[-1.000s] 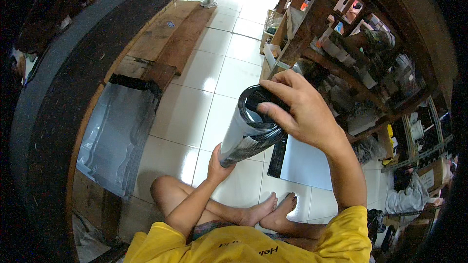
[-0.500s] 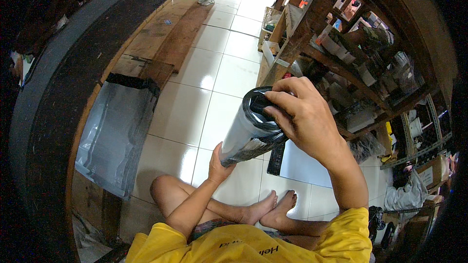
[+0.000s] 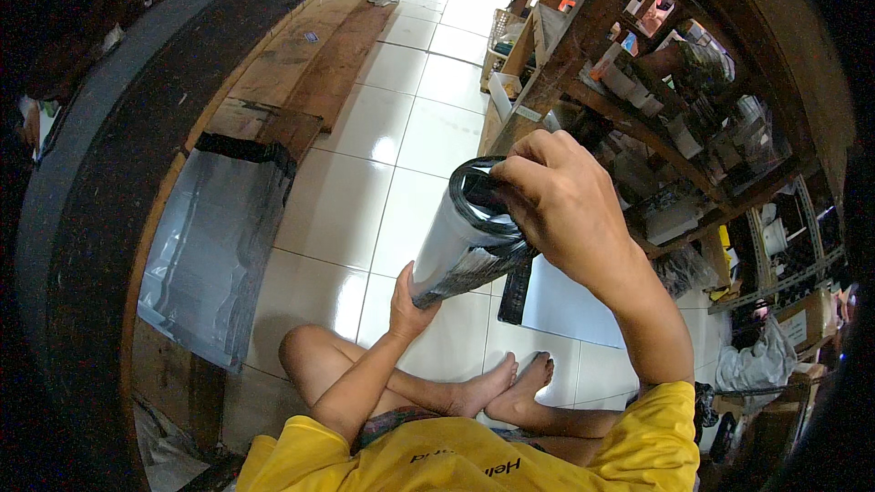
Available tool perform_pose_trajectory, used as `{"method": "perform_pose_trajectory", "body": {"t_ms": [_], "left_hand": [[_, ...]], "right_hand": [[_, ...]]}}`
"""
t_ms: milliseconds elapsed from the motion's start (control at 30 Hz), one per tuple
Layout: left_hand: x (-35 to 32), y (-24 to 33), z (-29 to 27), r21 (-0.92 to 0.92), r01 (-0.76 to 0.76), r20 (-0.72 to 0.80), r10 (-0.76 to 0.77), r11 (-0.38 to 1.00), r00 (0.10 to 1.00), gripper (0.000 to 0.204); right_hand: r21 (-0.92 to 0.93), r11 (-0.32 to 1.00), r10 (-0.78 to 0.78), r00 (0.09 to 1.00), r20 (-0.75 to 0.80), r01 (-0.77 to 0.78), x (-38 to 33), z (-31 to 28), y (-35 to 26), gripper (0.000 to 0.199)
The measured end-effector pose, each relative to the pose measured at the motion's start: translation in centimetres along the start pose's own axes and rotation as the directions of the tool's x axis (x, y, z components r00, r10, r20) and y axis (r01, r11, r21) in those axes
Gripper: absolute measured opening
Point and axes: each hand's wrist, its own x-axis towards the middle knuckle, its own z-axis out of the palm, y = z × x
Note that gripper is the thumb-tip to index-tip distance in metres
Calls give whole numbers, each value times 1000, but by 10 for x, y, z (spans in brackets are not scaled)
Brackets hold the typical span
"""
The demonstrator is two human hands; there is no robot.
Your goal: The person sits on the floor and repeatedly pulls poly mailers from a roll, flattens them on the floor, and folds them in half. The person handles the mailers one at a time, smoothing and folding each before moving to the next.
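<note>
White floor tiles run between a dark wooden shelving frame on the right and brown boards on the left. Grey plastic sheets with a black end lie at the left; a pale sheet with a black border lies on the tiles beyond my feet.

Item under inspection: a grey-and-black plastic roll, held tilted above the floor, between my hands. My left hand grasps its lower end. My right hand is clenched at the open upper rim, fingertips hidden.

Handling, as judged: light, soft, smooth enough to slip, unlikely to break. Loose layers could unwind or telescope; best hold is around the lower end, plus a pinch through the rim.
</note>
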Motion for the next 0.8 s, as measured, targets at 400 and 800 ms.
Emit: {"method": "perform_pose_trajectory", "body": {"t_ms": [400, 800], "left_hand": [[0, 5, 3, 11, -37, -23, 38, 999, 999, 95], [-2, 2, 5, -13, -48, -27, 48, 999, 998, 99]], "right_hand": [[-103, 994, 45, 999, -18, -47, 2, 2, -3, 11], [-146, 989, 42, 996, 76, -30, 7, -4, -10, 9]]}}
